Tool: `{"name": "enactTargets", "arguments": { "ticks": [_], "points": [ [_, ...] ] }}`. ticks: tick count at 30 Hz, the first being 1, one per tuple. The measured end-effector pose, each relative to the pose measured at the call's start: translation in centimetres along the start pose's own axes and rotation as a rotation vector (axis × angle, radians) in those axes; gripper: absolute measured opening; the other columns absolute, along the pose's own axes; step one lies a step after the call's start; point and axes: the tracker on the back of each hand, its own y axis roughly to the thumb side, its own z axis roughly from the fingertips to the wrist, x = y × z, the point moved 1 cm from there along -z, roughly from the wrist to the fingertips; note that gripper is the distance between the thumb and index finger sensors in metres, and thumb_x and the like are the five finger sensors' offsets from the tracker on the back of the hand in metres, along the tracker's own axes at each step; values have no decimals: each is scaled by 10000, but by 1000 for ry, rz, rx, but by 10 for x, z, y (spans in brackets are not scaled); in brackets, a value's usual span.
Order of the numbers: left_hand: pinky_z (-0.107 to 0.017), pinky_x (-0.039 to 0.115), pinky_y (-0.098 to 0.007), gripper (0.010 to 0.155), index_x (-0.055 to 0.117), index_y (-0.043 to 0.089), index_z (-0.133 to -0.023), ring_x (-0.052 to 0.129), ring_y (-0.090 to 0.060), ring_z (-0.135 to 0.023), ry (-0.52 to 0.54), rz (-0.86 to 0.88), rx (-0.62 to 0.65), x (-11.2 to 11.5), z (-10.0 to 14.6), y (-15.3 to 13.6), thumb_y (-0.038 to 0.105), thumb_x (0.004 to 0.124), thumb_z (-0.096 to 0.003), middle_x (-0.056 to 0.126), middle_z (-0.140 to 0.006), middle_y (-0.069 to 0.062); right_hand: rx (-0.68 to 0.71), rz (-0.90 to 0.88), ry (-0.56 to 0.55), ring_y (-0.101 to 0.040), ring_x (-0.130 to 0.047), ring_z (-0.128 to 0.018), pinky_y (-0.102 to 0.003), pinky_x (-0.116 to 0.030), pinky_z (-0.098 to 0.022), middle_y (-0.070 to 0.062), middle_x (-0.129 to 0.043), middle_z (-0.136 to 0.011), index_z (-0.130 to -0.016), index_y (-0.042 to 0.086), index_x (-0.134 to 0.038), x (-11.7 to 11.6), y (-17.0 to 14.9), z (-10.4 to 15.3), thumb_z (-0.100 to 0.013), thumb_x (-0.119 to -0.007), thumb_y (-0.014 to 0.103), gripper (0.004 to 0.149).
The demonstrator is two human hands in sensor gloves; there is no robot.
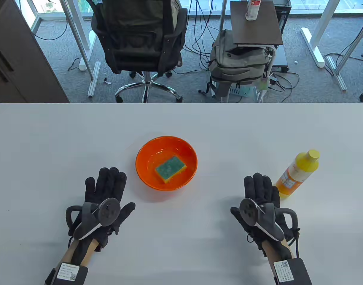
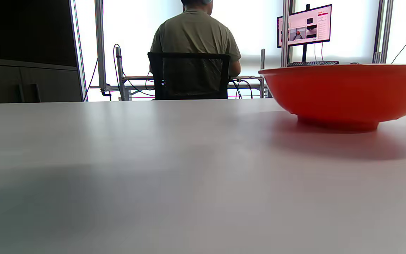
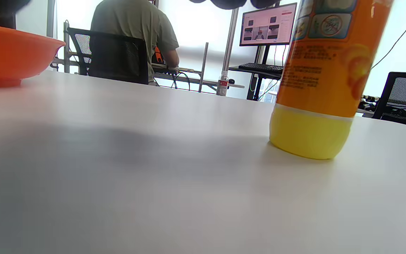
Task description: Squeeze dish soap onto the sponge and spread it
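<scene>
Soap bottle (image 1: 298, 174): upright, likely light, squeezable, slick; take mid-body.
Right grip (image 1: 260, 202): flat, empty, beside it.
Left grip (image 1: 106, 196): flat, empty.

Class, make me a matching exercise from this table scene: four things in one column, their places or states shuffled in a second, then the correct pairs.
Things:
1. sponge
2. soap bottle
3. left hand
4. bowl

Places or states:
A. stands upright beside the right hand
B. orange, at the table's middle
C. lies inside the bowl
D. flat on the table, holding nothing

Pairs: 1-C, 2-A, 3-D, 4-B
</scene>
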Motion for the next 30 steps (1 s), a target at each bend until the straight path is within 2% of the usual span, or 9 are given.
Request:
{"name": "enactTargets", "arguments": {
  "ticks": [11,16,22,26,30],
  "points": [
    [-874,254,-526,878,262,422,-1087,248,-163,-1214,18,17,6,0,-2,2,752,579,-338,251,-1225,126,-13,-5,7,-352,-334,-1093,-517,-397,-801,-48,-205,-1163,-1053,282,-176,2,-3,-1,-303,-662,729,1000],
    [-885,377,-507,870,313,405,-1092,377,-202,-1206,34,90,-8,-2,-5,1,744,594,-342,340,-1226,95,-17,-5,15,-352,-335,-1093,-518,-398,-802,-49,-208,-1163,-1054,280,-177,2,-3,-2,-304,-664,727,999],
    [-853,550,-513,868,375,375,-1100,602,-225,-1153,27,194,-72,-4,-29,1,736,627,-352,491,-1208,65,-25,9,22,-355,-335,-1093,-521,-399,-800,-51,-208,-1162,-1054,279,-178,2,-3,-3,-308,-666,724,997],
    [-756,700,-497,850,388,336,-1098,825,-232,-1011,-50,267,-190,9,-58,0,703,651,-379,600,-1161,25,-25,7,26,-355,-336,-1092,-522,-400,-800,-51,-209,-1162,-1054,279,-178,2,-4,-3,-308,-667,723,996],
    [-581,836,-459,812,455,271,-1085,1041,-242,-707,-157,446,-310,31,-80,-3,650,684,-405,862,-959,-18,-23,5,26,-355,-338,-1092,-523,-401,-799,-52,-211,-1162,-1054,277,-179,2,-4,-4,-309,-670,722,997]
  ]
}}
